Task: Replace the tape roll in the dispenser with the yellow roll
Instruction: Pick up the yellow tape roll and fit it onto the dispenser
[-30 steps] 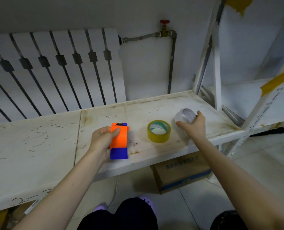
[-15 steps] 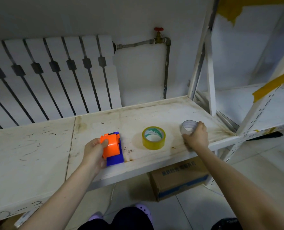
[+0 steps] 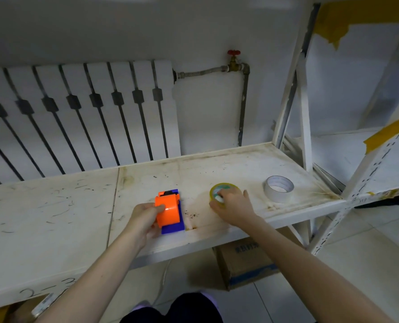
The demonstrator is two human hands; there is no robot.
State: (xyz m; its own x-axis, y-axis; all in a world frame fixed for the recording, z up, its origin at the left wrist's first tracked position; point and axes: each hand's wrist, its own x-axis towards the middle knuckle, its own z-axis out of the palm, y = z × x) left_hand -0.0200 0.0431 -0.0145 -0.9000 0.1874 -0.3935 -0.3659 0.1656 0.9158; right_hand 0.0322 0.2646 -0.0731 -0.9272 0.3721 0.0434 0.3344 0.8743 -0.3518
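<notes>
My left hand (image 3: 144, 217) closes around the side of the orange-and-blue plastic tape dispenser (image 3: 169, 209), pinning it flat on the stained white worktop (image 3: 77, 206) so that, as I judge it, it will not slide while I load it. Just to that hand's right, my right hand (image 3: 232, 206) comes down over the near edge of the yellow roll of clear tape (image 3: 221, 190), fingertips hooked at its rim and into its core; the hand is curled on the roll, which lies flat on the worktop, not yet lifted. The roll sits between my two hands' reach, close beside the dispenser, which keeps the transfer short.

Beyond my right hand, farther right and well clear of it, the white roll of tape (image 3: 279, 188) lies flat near the worktop's corner, out of the way. From this I judge the old roll is already out and the yellow one is next to go in.

Writing is scarce: hand-drawn characters reading roughly "2-3" (image 3: 48, 291) mark the worktop's front edge below my left forearm. A brown cardboard box (image 3: 247, 262) under the worktop, beneath my right forearm, carries blue print too blurred to read.
</notes>
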